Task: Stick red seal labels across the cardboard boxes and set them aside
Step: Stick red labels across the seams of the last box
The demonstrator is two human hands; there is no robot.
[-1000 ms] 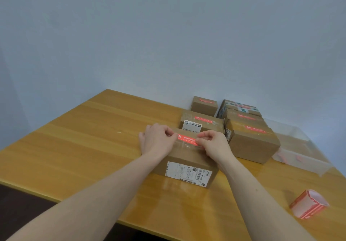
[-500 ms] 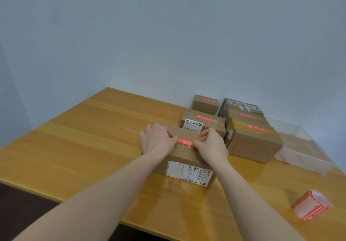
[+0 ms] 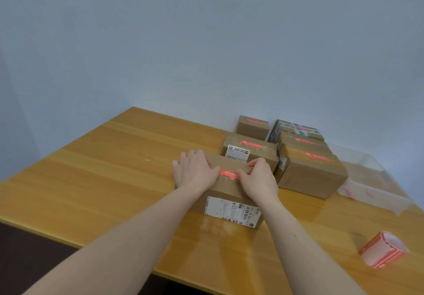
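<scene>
A cardboard box (image 3: 226,192) with a white shipping label on its front side sits in front of me on the wooden table (image 3: 91,180). A red seal label (image 3: 228,174) lies across the box's top. My left hand (image 3: 195,171) rests flat on the left part of the top, its thumb at the label's left end. My right hand (image 3: 258,176) presses on the label's right end with bent fingers. Only the middle of the label shows between my hands.
Several sealed boxes (image 3: 312,173) with red labels stand behind and to the right, near the wall. A clear plastic tray (image 3: 376,193) lies at the right edge. A roll of red labels (image 3: 383,252) lies at the near right.
My right hand has slid left along the label and down onto the box top. The label now lies flatter. My left hand has barely moved.
</scene>
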